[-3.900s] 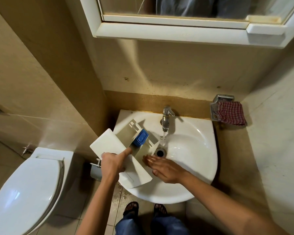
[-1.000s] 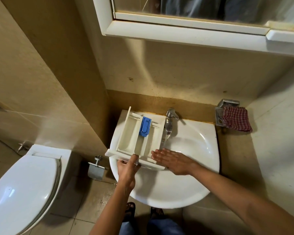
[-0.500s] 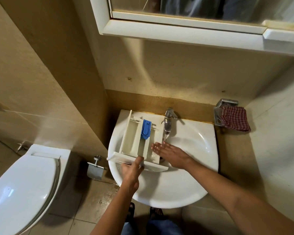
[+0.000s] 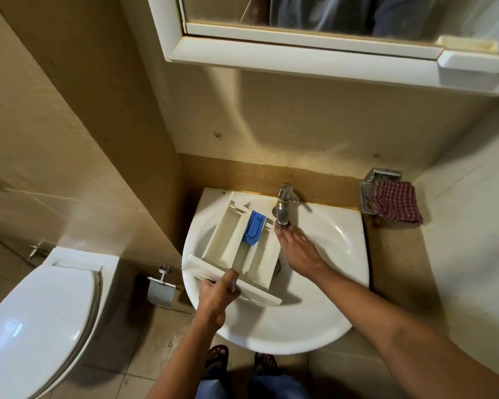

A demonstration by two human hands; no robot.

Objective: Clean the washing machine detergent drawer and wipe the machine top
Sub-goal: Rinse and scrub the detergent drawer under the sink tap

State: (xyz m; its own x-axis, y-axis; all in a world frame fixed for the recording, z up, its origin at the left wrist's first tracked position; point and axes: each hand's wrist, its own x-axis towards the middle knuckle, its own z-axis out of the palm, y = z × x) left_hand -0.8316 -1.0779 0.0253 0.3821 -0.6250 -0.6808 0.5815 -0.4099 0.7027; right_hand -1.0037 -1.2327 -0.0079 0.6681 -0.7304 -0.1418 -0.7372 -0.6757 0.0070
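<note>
Head view: a person holds a white detergent drawer (image 4: 233, 249) across the left half of a bathroom sink (image 4: 314, 326), its front panel nearest the body and a blue insert (image 4: 254, 227) toward its far end. The left hand (image 4: 216, 298) has its fingers clamped on the front panel. The right hand (image 4: 298, 249) lies flat, fingers straight and together, tips just under the tap (image 4: 284, 205). A checked cloth (image 4: 398, 204) sits at right.

A white sink (image 4: 314, 321) carries the drawer (image 4: 228, 246), which lies slanted across its left half, front panel at the near-left rim. The drawer's far end, with its blue insert (image 4: 254, 227), reaches toward the tap (image 4: 283, 207) on the far rim.
</note>
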